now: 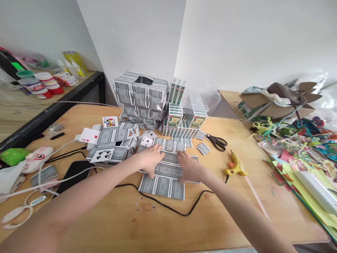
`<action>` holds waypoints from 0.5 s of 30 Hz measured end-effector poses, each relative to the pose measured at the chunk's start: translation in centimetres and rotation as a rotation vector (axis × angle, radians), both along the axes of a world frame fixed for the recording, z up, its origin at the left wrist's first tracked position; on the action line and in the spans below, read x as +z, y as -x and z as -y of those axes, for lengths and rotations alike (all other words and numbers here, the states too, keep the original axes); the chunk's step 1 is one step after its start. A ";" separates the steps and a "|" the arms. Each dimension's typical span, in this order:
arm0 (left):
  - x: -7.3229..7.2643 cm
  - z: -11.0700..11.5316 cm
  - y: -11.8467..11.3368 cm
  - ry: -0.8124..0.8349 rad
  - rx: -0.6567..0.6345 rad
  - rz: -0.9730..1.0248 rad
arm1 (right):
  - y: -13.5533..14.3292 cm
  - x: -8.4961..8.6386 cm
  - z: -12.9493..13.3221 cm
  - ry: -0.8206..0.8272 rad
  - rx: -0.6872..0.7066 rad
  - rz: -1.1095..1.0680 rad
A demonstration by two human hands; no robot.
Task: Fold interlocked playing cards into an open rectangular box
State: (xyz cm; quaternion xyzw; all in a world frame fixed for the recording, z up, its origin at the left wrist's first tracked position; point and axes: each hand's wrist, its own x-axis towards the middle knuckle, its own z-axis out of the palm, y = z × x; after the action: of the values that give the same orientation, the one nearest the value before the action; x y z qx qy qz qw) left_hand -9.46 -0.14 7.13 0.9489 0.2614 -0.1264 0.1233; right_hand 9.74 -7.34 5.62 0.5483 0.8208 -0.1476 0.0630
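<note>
My left hand (pixel 150 160) rests on a flat layout of playing cards (pixel 168 171), face down with grey patterned backs, its fingers spread near the left side. Opposite it, my right hand (pixel 188 166) lies on the right part of the same cards, thumb and fingers apart. Between the hands the cards sit in rows, and a separate strip of joined cards (pixel 162 187) lies closest to me. Just left of my left hand is a box-like form built of cards (pixel 113 140), with a few face-up cards on top, among them an ace of hearts (pixel 88 135).
Behind stand a taller card-built structure (pixel 142 98) and stacked card cases (pixel 184 121). To the right lie black scissors (pixel 217 142) and a yellow glue gun (pixel 235 166). A black cord (pixel 171 208) curves in front. Craft scraps (pixel 295 137) crowd the right edge, a phone (pixel 75 175) the left.
</note>
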 end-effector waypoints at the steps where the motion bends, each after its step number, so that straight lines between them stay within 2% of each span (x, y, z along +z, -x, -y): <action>1: 0.0 0.0 0.0 -0.005 -0.002 0.000 | 0.0 0.0 0.0 -0.004 -0.002 0.002; 15: -0.2 0.0 0.2 -0.006 -0.015 -0.035 | 0.0 -0.1 0.3 0.049 -0.040 -0.037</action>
State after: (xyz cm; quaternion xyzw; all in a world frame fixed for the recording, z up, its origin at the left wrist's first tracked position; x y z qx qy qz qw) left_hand -9.61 -0.18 6.94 0.9489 0.2566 -0.1431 0.1151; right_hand 9.71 -7.67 5.55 0.5601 0.8068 -0.1791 0.0582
